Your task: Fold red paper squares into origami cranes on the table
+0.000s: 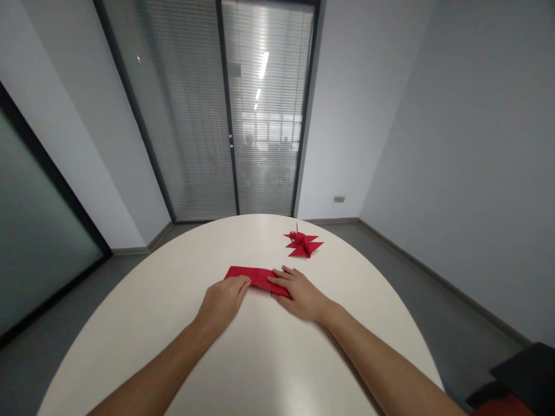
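Observation:
A folded strip of red paper point(260, 277) lies on the white table between my two hands. My left hand point(224, 299) is closed on the strip's left part, fingers curled and pinching its near edge. On the right end rests my right hand point(299, 292), its fingers stretched out over the paper and the thumb at the near edge. Beyond the strip, a bit to the right, is a small pile of pointed red folded-paper pieces point(303, 244); neither hand touches it.
The round white table point(260, 352) has its far edge near a glass door point(269, 115) with blinds. Grey walls stand to the left and right. A dark object point(526, 375) is at the lower right, beside the table.

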The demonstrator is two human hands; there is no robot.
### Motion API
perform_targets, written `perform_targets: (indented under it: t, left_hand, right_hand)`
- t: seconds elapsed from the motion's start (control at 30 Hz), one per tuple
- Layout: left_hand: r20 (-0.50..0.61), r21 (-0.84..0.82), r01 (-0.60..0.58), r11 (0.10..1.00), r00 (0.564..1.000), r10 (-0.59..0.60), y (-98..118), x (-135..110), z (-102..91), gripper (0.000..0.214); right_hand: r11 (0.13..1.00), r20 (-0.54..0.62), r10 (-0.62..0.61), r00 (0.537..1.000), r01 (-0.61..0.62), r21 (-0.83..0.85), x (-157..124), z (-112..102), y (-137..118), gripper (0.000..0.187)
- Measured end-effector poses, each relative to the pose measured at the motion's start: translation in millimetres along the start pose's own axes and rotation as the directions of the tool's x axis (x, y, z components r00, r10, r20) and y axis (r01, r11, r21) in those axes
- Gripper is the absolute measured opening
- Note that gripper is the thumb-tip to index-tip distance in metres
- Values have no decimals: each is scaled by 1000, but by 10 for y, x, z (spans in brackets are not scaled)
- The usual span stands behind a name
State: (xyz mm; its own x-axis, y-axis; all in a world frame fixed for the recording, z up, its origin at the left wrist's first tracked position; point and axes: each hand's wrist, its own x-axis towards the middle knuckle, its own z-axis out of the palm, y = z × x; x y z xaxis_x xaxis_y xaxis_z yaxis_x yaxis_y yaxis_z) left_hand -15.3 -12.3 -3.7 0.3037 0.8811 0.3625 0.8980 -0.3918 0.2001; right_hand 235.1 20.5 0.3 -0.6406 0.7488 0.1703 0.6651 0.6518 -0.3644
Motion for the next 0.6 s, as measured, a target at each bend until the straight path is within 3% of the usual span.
perform_targets:
  t: [0.17, 0.3, 0.5, 0.6]
  left_hand:
    - [-69, 17, 103, 995, 992, -102, -6, -32, -43, 31]
    - [-143, -50, 112, 992, 983, -118, -7, -38, -33, 29]
    - [-239, -185, 105, 977, 960, -148, 35, -40, -69, 27]
    - [-262, -288, 120, 950, 945, -199, 59, -48, -99, 25]
  right_hand:
    - [994, -127, -34, 991, 48, 102, 3, -41, -9, 32]
    - [963, -262, 78, 962, -5, 269, 40, -24, -14, 22]
    - [816, -395, 241, 886, 35, 578, 99, -2, 15, 23]
    - [685, -416, 296, 860, 112, 720, 139, 26, 62, 24]
